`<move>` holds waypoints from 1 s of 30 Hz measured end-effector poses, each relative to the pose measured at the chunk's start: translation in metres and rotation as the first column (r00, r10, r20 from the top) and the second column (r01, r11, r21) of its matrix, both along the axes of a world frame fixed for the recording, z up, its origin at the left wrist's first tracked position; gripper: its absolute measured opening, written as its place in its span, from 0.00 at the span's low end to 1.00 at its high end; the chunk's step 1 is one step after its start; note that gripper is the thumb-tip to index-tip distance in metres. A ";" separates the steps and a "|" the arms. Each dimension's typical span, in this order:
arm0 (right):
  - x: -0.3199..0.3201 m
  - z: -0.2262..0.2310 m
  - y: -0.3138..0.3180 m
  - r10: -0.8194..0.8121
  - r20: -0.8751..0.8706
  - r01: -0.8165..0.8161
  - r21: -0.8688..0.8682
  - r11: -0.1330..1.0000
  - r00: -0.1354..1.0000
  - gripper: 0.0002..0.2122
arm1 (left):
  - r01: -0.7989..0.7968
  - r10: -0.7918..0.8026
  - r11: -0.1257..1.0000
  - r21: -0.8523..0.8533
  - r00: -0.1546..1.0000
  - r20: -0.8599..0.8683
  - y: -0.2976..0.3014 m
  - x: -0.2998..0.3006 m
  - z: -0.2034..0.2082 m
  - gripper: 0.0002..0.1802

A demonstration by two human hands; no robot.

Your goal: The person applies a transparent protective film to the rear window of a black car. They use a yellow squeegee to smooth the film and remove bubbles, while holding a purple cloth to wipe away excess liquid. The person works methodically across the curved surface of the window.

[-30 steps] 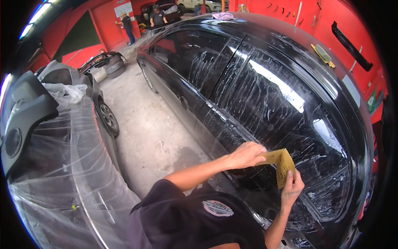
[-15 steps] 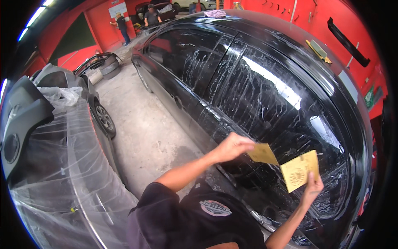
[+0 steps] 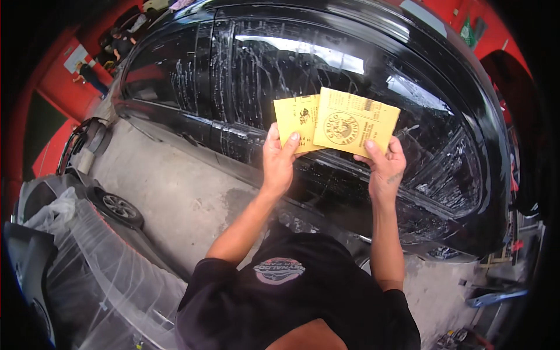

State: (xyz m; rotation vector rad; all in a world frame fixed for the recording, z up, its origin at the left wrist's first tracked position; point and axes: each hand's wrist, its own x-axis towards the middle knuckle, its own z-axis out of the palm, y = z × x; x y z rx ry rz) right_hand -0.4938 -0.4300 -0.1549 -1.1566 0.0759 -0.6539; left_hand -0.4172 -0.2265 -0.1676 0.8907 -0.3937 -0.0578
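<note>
My left hand [image 3: 278, 162] pinches a folded yellow sandpaper sheet [image 3: 290, 118], printed side showing, thumb across its lower part. In my right hand [image 3: 386, 167] is another folded yellow sandpaper sheet [image 3: 363, 111], its printed back also facing me. The right sheet overlaps the inner edge of the left one. Both are held up in front of a black car [image 3: 175, 129], apart from its surface as far as I can tell. Whitish streaks and drips run down the car's side windows [image 3: 280, 70]. The grit faces of the sheets are hidden from me.
On the left stands a grey car [image 3: 151, 233] partly covered in clear plastic film [image 3: 111, 262]. Concrete floor [image 3: 175, 175] runs between the cars. Two people [image 3: 92, 77] are at the far left. Loose parts [image 3: 496, 297] lie at the lower right.
My hands have come together, bringing the two sandpaper sheets up side by side and overlapping; the left one now shows its print. My view has turned right.
</note>
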 end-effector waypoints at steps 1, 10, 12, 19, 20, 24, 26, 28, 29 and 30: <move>0.001 -0.001 0.003 0.004 -0.022 -0.004 -0.003 1.000 1.000 0.11 | 0.027 -0.027 0.999 0.018 1.000 -0.003 -0.003 -0.002 0.002 0.14; 0.001 -0.006 0.010 0.041 -0.103 -0.048 -0.069 0.996 0.994 0.11 | 0.044 -0.054 0.994 0.103 0.994 0.097 -0.011 0.001 -0.007 0.17; 0.002 -0.007 0.012 0.046 -0.102 -0.053 -0.071 0.996 0.994 0.11 | 0.024 -0.041 0.988 0.152 0.993 0.108 -0.013 -0.001 -0.005 0.16; 0.000 -0.009 0.015 0.018 -0.109 -0.027 -0.077 0.997 0.994 0.11 | 0.061 -0.086 0.975 0.215 0.990 0.109 -0.015 -0.002 -0.003 0.15; 0.000 -0.008 0.016 0.014 -0.109 -0.023 -0.077 0.997 0.994 0.11 | 0.058 -0.084 0.974 0.218 0.990 0.111 -0.016 -0.003 -0.002 0.15; 0.000 -0.013 0.018 -0.001 -0.120 -0.008 -0.073 0.997 0.993 0.12 | 0.046 -0.078 0.970 0.237 0.989 0.128 -0.016 -0.004 -0.002 0.15; 0.000 -0.015 0.019 -0.002 -0.124 -0.008 -0.078 0.997 0.992 0.12 | 0.055 -0.088 0.969 0.242 0.988 0.129 -0.015 -0.005 -0.001 0.14; 0.001 -0.019 0.018 0.017 -0.148 -0.031 -0.093 0.995 0.989 0.12 | 0.047 -0.081 0.968 0.245 0.988 0.132 -0.013 -0.005 -0.001 0.14; 0.001 -0.021 0.016 0.020 -0.162 -0.037 -0.101 0.994 0.987 0.12 | 0.041 -0.076 0.968 0.246 0.988 0.132 -0.014 -0.005 -0.002 0.14; 0.000 -0.023 0.016 0.003 -0.178 -0.024 -0.118 0.993 0.984 0.14 | 0.037 -0.071 0.969 0.246 0.989 0.133 -0.013 -0.005 -0.002 0.14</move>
